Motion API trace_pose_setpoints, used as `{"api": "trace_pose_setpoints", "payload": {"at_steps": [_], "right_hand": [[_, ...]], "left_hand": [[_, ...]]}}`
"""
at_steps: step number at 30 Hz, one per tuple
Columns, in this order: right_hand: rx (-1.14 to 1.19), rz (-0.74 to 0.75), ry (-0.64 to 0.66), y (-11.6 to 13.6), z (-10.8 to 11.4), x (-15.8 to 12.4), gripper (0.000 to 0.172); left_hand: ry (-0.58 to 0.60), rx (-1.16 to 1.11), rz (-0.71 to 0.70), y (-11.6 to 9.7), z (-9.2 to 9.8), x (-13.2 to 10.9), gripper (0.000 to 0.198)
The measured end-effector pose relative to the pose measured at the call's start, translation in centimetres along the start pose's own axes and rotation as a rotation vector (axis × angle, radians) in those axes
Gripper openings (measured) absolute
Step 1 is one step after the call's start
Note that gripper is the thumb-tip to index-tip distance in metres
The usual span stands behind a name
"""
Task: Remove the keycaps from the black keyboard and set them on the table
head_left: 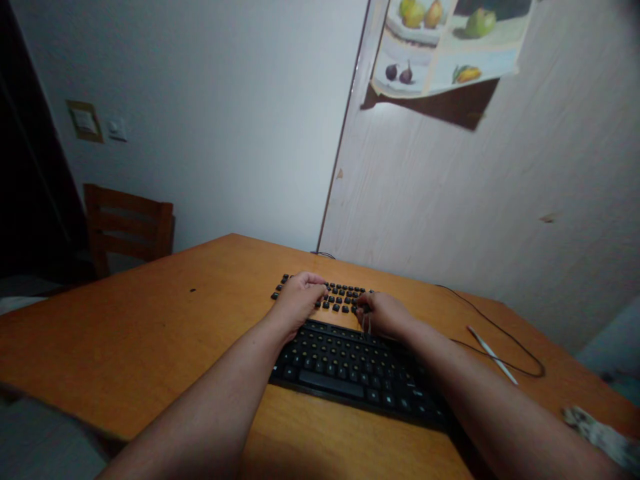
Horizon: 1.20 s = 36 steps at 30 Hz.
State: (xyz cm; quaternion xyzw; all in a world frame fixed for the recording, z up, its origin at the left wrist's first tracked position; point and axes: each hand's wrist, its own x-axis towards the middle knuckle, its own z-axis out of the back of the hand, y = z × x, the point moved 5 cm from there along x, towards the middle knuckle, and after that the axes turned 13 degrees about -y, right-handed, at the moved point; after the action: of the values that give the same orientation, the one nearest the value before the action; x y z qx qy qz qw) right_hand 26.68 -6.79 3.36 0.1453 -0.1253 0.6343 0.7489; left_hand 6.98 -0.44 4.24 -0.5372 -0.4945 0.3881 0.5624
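A black keyboard point(330, 383) lies on the wooden table, many upper keys gone and their small round stems showing; the space bar and some lower keys are in place. Behind it, loose black keycaps point(337, 300) stand in rows on the wood. My left hand point(295, 300) is over the left part of these rows, thumb and forefinger pinched at the keycaps; what lies between them is hidden. My right hand point(385, 313) is closed at the right end of the rows. From its fingers a thin pale wire tool point(367, 325) hangs down toward the keyboard's back edge.
On the table point(190, 347), a white pen-like stick point(495, 357) and a dark cable point(520, 340) lie to the right. A tiny dark bit point(193, 290) is at left. Patterned cloth point(595, 430) is at the right edge, a wooden chair point(130, 223) beyond the left side.
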Motion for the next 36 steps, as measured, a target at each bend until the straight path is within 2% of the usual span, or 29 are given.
{"api": "trace_pose_setpoints", "payload": {"at_steps": [4,7,10,11,14,17,19,23,28,32,36], "right_hand": [[0.13,0.009,-0.074,-0.6,2.0,-0.4,0.037],[0.339,0.03,-0.189,-0.8,4.2,-1.5,0.037],[0.562,-0.057,-0.278,-0.7,6.2,-3.5,0.031],[0.633,-0.109,-0.271,-0.6,6.6,-4.3,0.028],[0.812,-0.233,-0.08,0.4,6.9,-6.6,0.02],[0.921,-0.278,0.115,1.5,6.8,-8.5,0.022],[0.971,-0.29,0.194,1.9,6.6,-9.3,0.022],[0.948,-0.271,0.218,2.4,6.2,-10.1,0.023],[0.811,-0.128,0.186,3.0,5.9,-10.1,0.022],[0.806,-0.148,0.253,3.0,4.8,-10.1,0.022],[0.756,-0.147,0.26,3.1,3.9,-10.1,0.019]], "left_hand": [[0.004,0.009,-0.009,0.0,0.0,0.0,0.023],[0.018,0.023,-0.016,0.1,-0.2,-0.3,0.022],[0.055,0.053,-0.019,0.2,-0.5,-0.5,0.021],[0.067,0.067,-0.025,0.2,-0.7,-0.6,0.021],[0.098,0.112,-0.055,0.2,-1.0,-0.8,0.019],[0.146,0.153,-0.093,0.3,-1.3,-1.0,0.018],[0.177,0.183,-0.129,0.4,-1.4,-1.1,0.018],[0.223,0.237,-0.193,0.7,-1.7,-1.2,0.018],[0.253,0.261,-0.219,1.0,-1.9,-1.1,0.018],[0.246,0.27,-0.202,1.2,-1.9,-1.1,0.019],[0.252,0.28,-0.221,1.3,-2.0,-1.0,0.019]]}}
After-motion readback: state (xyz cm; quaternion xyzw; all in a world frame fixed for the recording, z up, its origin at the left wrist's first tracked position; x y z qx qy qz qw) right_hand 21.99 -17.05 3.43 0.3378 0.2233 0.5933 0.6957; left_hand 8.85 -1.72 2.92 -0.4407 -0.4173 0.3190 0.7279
